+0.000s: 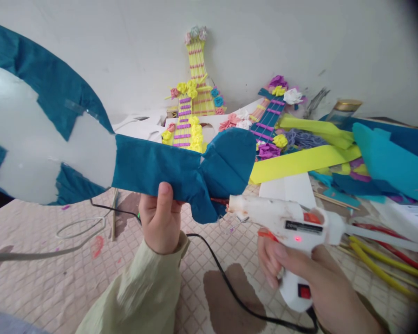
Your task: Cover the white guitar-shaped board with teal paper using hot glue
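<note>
My left hand [163, 215] grips the neck of a guitar-shaped cutout [153, 162] partly wrapped in dark teal paper, thumb in front and fingers behind. Its wide white body with taped teal paper flaps reaches past the left edge of the view. At the other end, a rounded teal head has a loose flap hanging below it. In my right hand [310, 273] is a white hot glue gun [275, 211], its red light lit and a glue stick in its back. The nozzle meets the underside of the head, beside the flap; glue there cannot be made out.
Paper guitars with flowers, one yellow [197, 65] and one blue [270, 116], rest at the wall. Yellow paper strips [304, 160], turquoise paper [390, 160] and a gold-lidded jar [344, 111] lie right. A black cord [226, 283] crosses the quilted tablecloth [73, 278].
</note>
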A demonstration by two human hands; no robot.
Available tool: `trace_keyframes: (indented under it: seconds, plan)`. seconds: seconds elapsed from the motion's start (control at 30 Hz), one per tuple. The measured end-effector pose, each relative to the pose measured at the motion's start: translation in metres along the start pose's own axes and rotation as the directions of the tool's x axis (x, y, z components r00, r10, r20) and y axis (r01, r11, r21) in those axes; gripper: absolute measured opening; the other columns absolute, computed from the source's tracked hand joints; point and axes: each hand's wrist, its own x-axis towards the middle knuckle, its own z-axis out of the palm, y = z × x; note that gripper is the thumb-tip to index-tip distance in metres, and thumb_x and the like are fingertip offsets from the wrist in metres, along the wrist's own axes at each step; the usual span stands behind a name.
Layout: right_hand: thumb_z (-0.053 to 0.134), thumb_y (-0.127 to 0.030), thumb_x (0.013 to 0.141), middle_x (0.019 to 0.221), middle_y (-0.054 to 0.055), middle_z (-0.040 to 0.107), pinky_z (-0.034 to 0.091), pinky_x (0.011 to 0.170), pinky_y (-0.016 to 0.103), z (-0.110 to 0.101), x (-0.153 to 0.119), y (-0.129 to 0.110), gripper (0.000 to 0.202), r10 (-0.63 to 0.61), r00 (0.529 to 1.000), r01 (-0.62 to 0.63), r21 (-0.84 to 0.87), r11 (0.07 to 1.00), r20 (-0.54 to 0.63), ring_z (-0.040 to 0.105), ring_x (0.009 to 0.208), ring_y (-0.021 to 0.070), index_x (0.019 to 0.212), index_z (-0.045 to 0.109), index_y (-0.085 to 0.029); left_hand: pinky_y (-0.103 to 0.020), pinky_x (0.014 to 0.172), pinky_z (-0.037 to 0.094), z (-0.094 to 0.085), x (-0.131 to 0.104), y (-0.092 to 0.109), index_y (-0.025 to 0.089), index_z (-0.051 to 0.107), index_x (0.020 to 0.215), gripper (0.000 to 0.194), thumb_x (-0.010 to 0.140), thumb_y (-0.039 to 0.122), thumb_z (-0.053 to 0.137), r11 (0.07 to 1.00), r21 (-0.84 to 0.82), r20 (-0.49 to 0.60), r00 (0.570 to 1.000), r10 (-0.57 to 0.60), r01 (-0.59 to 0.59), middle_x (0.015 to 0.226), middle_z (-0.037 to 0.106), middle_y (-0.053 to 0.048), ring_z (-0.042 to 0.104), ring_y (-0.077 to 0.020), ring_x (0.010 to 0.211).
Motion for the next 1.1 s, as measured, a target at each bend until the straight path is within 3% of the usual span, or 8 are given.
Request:
trace_keyframes:
  seconds: [0.4,0.63,0.87,1.1]
  plan:
    - [0.049,-0.05,0.079,0.05,0.001,0.046,0.031,0.049,0.026,-0.0001,-0.0024,0.0029,0.046,0.072,0.997,-0.072,-0.014,0.997,-0.001,0.044,0.05,0.0114,0.047,0.049,-0.017,-0.024,0.082,0.053,0.0013,0.0026,0.0053,0.029,0.067,0.091,0.016,0.077,0.033,0.061,0.997,-0.08,0.066,0.998,0.009,-0.004,0.074,0.067,0.005,0.061,-0.0059,0.059]
    - [0.051,-0.05,0.077,0.051,0.001,0.048,0.033,0.05,0.026,0.0005,-0.0045,0.0033,0.044,0.08,0.996,-0.081,-0.008,0.997,-0.032,0.045,0.051,0.0116,0.048,0.049,-0.017,-0.025,0.074,0.054,0.0012,0.0048,0.0045,0.029,0.067,0.092,0.017,0.078,0.035,0.06,0.999,-0.031,0.043,0.998,0.035,-0.034,0.07,0.065,0.004,0.058,-0.0065,0.055]
    - [0.051,-0.052,0.076,0.048,0.001,0.046,0.035,0.049,0.026,0.0003,-0.0052,0.0069,0.046,0.128,0.991,-0.129,-0.011,0.992,-0.046,0.045,0.05,0.0121,0.046,0.051,-0.017,-0.022,0.047,0.048,-0.0012,0.0062,0.0042,0.031,0.066,0.093,0.018,0.077,0.037,0.06,1.0,-0.009,0.041,0.999,0.009,-0.009,0.069,0.064,0.003,0.055,-0.0093,0.052]
    - [0.051,-0.049,0.077,0.048,0.001,0.048,0.031,0.047,0.026,-0.0001,-0.002,0.0025,0.044,0.024,1.0,-0.024,0.024,0.999,0.0,0.045,0.047,0.0111,0.046,0.05,-0.017,-0.02,0.049,0.048,0.0004,0.0067,0.005,0.027,0.067,0.089,0.018,0.077,0.039,0.06,1.0,-0.006,0.021,0.999,0.025,-0.025,0.065,0.062,0.003,0.053,-0.007,0.049]
